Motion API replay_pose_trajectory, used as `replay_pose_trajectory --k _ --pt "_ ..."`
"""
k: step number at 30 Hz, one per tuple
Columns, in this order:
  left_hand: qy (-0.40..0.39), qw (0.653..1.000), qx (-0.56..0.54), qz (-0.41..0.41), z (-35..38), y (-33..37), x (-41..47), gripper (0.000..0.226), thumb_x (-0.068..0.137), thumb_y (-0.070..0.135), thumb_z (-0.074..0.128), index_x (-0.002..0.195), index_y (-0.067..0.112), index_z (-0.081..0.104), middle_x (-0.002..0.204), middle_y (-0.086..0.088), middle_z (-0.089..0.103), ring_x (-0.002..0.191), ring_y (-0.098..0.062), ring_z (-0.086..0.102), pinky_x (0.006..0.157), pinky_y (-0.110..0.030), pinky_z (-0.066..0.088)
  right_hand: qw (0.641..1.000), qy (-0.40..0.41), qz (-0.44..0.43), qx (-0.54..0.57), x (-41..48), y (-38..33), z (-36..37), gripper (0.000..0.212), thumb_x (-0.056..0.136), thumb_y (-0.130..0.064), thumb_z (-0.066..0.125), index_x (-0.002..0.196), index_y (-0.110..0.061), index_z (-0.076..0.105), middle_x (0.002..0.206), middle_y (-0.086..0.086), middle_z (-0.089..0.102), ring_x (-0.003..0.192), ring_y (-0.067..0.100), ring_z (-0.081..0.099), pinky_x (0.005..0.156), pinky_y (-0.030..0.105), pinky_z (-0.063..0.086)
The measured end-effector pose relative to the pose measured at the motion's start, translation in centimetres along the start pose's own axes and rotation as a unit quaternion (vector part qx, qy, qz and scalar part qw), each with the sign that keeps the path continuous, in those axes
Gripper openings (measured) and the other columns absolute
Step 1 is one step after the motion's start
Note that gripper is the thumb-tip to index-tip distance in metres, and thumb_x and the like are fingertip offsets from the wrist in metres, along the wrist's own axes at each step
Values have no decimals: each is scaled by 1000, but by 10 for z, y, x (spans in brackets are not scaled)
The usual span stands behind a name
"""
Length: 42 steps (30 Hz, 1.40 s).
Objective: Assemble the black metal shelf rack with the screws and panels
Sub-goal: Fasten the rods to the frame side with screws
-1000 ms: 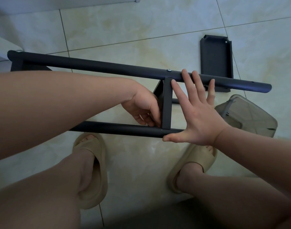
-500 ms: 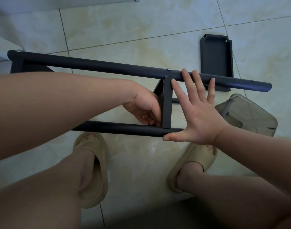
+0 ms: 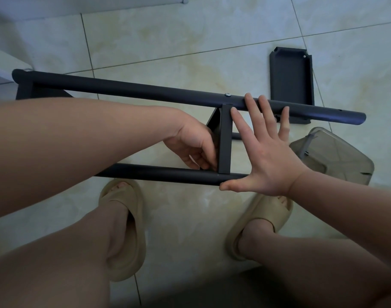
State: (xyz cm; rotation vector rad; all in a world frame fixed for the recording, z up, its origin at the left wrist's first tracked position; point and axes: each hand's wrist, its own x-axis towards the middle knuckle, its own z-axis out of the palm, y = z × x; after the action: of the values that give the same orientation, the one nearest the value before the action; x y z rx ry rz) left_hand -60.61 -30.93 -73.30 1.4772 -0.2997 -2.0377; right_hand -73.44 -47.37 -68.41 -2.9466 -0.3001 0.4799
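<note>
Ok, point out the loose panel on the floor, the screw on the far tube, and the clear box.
Loose panel [image 3: 290, 82]: head view, middle of its flat face.
Screw [image 3: 228, 94]: head view, its silver head.
Clear box [image 3: 341, 161]: head view, its top surface.

no readable text, labels, numbers, signs

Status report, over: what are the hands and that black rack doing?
Right hand open, flat across both tubes. Left hand curled at crosspiece foot, grip hidden. Spare panel on floor beyond, nothing blocking.
</note>
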Motion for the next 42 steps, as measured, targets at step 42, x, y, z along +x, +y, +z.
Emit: replay_pose_trajectory --k 42 --pt "8 999 32 -35 1 3 4 11 93 11 62 90 17 71 75 5 69 64 -8 58 64 -20 47 1000 4 -5 0 0 1 1 137 63 -103 35 164 -16 2 170 13 -13 155 37 -18 116 70 -13"
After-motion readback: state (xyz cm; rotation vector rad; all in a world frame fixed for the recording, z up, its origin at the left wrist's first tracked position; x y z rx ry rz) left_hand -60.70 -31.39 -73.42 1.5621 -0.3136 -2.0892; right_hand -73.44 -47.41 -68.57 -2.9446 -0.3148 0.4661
